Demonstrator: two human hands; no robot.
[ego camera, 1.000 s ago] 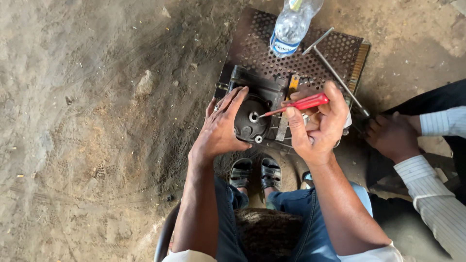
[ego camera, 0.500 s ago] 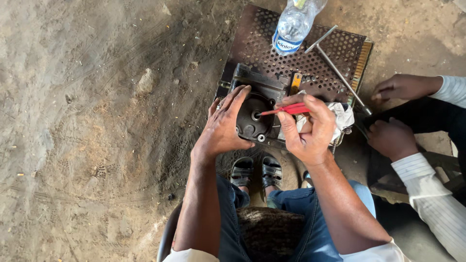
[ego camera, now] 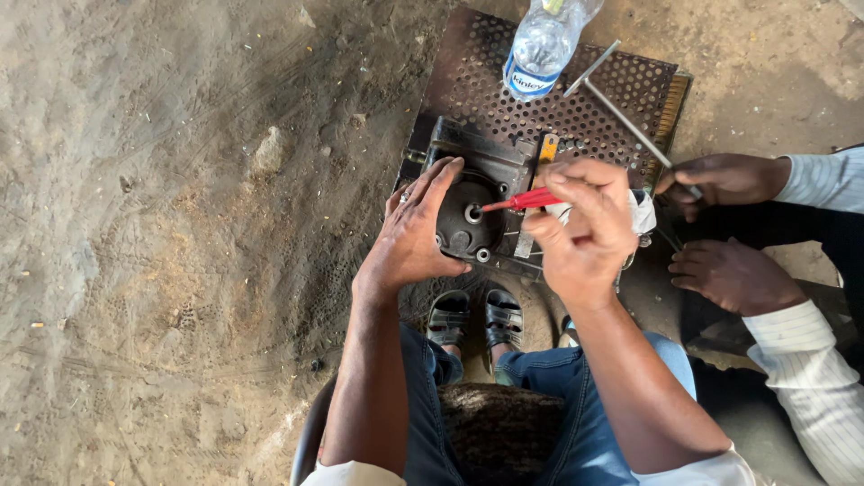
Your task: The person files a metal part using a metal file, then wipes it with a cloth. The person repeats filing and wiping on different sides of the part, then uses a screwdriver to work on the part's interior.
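My right hand pinches a red screwdriver, its tip just at the centre hole of the round black part — my left hand lies spread against that part. I judge the work still midway. The plastic bottle behind holds little water.

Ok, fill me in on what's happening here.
A seated person steadies a round black metal part with the left hand and holds a red screwdriver in the right hand, its tip at the part's centre hole. The part sits on a perforated plate on the dirt floor, beside a water bottle. A second person's hand touches a metal rod.
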